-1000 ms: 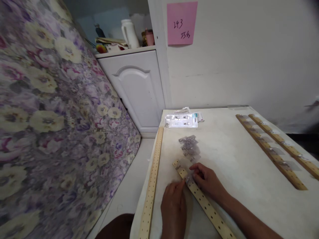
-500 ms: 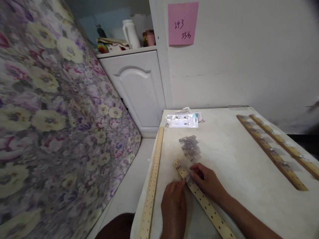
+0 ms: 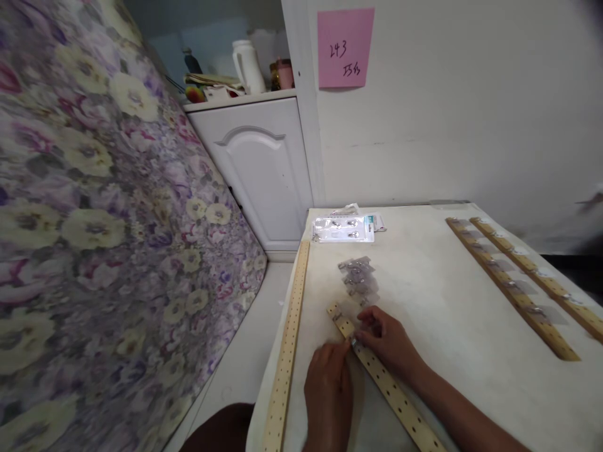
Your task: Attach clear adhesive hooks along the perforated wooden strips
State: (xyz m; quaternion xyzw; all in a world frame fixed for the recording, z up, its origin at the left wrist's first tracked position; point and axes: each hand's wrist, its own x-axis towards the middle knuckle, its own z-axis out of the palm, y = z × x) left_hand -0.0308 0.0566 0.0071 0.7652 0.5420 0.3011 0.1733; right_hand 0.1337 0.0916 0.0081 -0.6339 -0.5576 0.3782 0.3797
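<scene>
A pale wooden strip with rows of holes (image 3: pixel 396 395) lies slantwise on the table. Near its upper end sits a small metal hook on a clear plastic piece (image 3: pixel 354 342). My right hand (image 3: pixel 391 342) pinches this hook from the right, its fingers curled. From the left, my left hand (image 3: pixel 328 383) is closed, with thumb and fingertips against the strip's edge beside the hook. Fingers partly hide the clear piece. Another clear hook piece (image 3: pixel 338 315) is on the strip's far end. Just beyond lies a pile of clear hook pieces (image 3: pixel 358 279).
Along the table's left edge runs another holed strip (image 3: pixel 289 333). Two strips bearing clear hook pieces (image 3: pixel 513 285) (image 3: pixel 532 270) lie at the right. Packaged hooks (image 3: pixel 342 229) rest at the back. A white cabinet (image 3: pixel 259 169) and a flowered curtain (image 3: pixel 117 220) stand leftward.
My right fingers have shifted slightly on the hook, whose shiny metal part shows more clearly now. My left hand and the strip stay almost in place.
</scene>
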